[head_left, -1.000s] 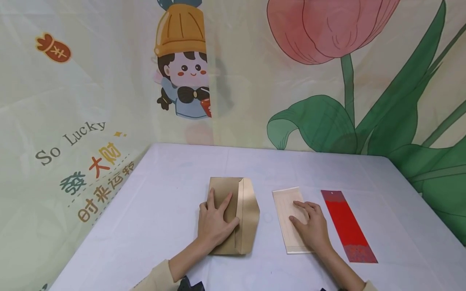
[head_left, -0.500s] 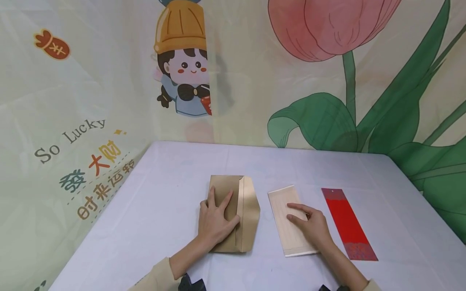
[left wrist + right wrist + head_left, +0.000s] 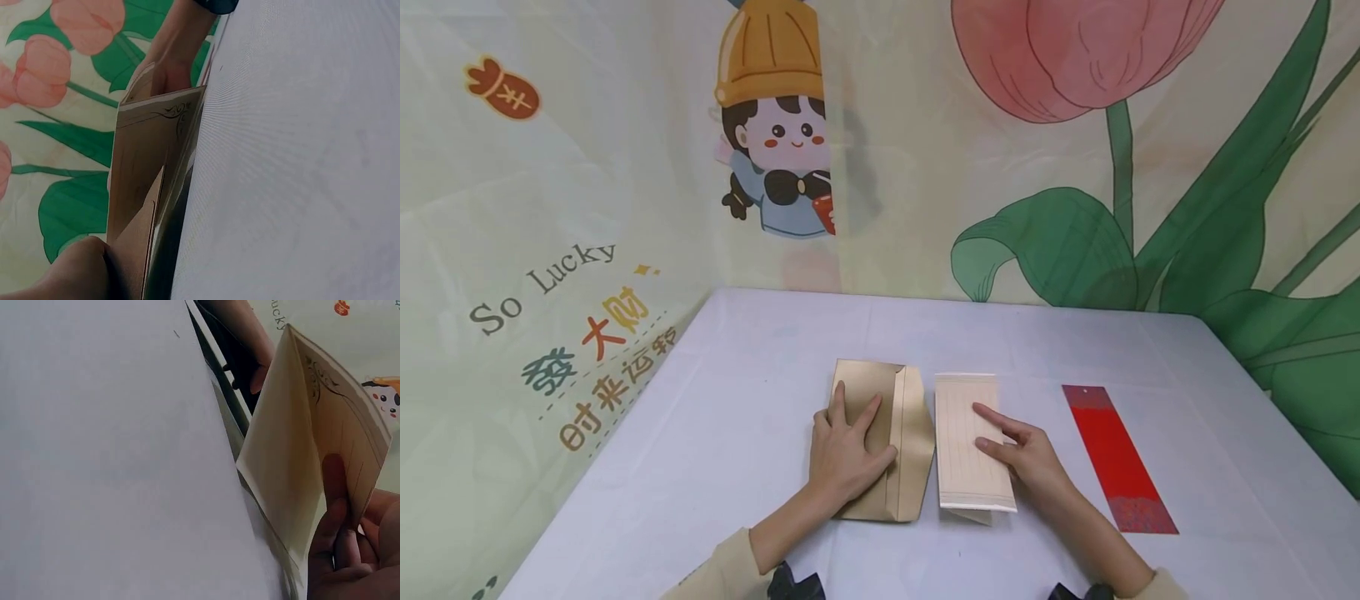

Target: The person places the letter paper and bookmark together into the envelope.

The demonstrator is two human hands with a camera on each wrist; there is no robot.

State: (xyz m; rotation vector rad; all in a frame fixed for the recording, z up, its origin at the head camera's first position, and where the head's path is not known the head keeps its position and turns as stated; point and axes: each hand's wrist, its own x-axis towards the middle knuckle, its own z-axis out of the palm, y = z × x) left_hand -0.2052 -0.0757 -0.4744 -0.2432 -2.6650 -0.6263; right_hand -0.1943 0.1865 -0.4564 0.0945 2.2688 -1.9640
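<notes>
A gold-brown paper envelope [image 3: 874,417] lies on the table with its pointed flap [image 3: 914,450] opened to the right. My left hand [image 3: 850,454] rests on it, fingers spread across its face and thumb over the flap's fold. Just right of the flap, my right hand [image 3: 1026,454] pinches a folded sheet of cream, lined letter paper [image 3: 958,442] at its right edge. Thumb and index finger lie on top, the other fingers behind. Seen from the right wrist, the letter paper [image 3: 275,444] stands partly unfolded, one printed panel with a scroll ornament angled from a plain one.
Right of the letter paper lies a red bookmark-like strip [image 3: 1120,458] with patterned ends and a small hole. The white-covered table [image 3: 760,350] stands against a printed backdrop [image 3: 895,167]. Black wrist gear [image 3: 796,583] shows at the front edge.
My right hand has lifted the letter paper's near end and brought it left and upright, close to the envelope flap. My left hand has stayed on the envelope; the red strip has not moved.
</notes>
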